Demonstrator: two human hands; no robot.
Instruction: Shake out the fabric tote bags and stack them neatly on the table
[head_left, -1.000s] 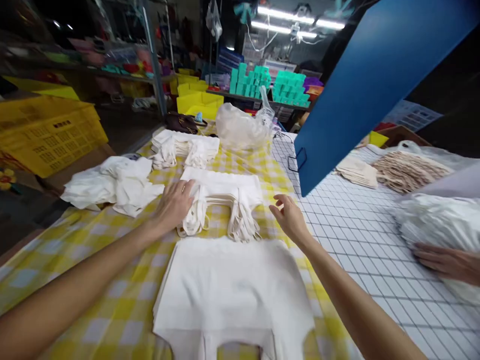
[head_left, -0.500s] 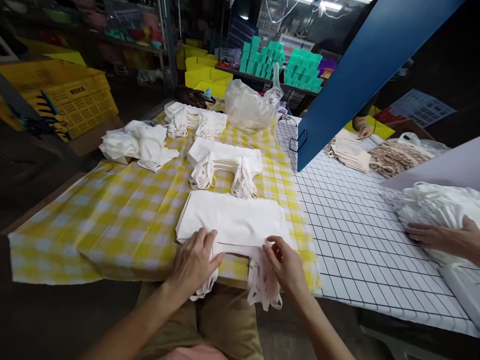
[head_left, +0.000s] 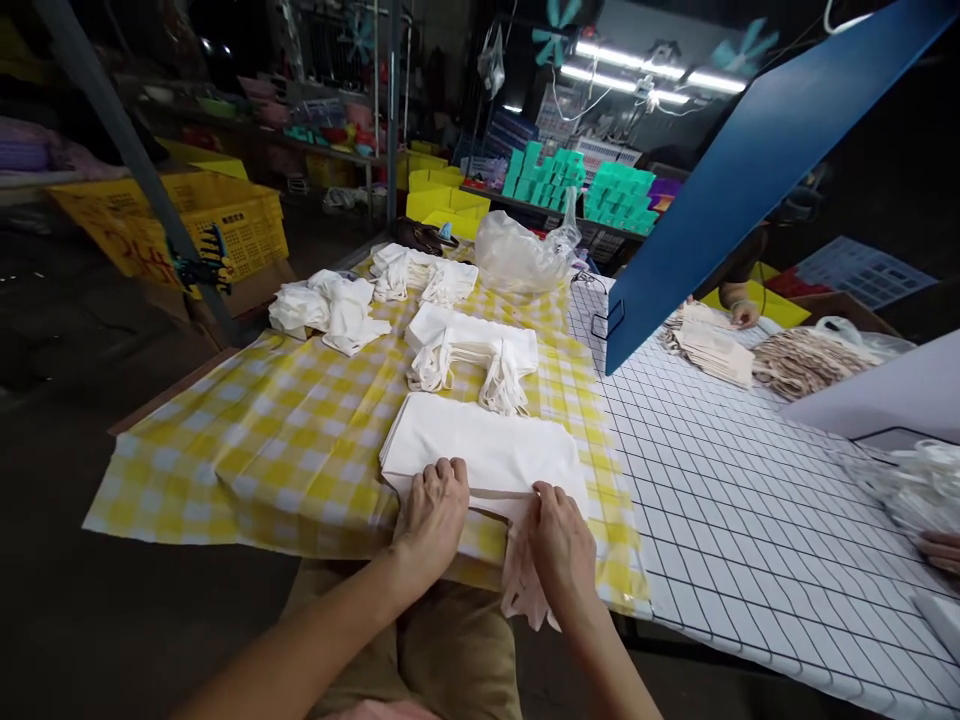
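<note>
A stack of white strappy tops [head_left: 487, 440] lies flat in front of me, its straps hanging toward my lap over the table's near edge. My left hand [head_left: 435, 505] is closed at the near left edge of the uppermost top, fingers curled over the cloth. At the near right, my right hand [head_left: 562, 535] pinches the same top's edge where a strap begins; the pale straps [head_left: 521, 575] dangle beside it. Behind this stack sits another pile of white strappy tops [head_left: 476, 335] with its straps bunched toward me.
Yellow checked cloth [head_left: 285, 450] covers my table. Farther back are more white tops [head_left: 424, 272], a loose white heap [head_left: 330, 308] and a clear plastic bag [head_left: 525, 250]. A blue panel [head_left: 697, 200] slants at right; past it, a co-worker's hand [head_left: 745, 313] is near beige garments [head_left: 709, 343].
My view has turned left and up. My left hand has gone from spread fingers to curled ones on the top's edge. A co-worker's hand at the right is now mostly out of view.
</note>
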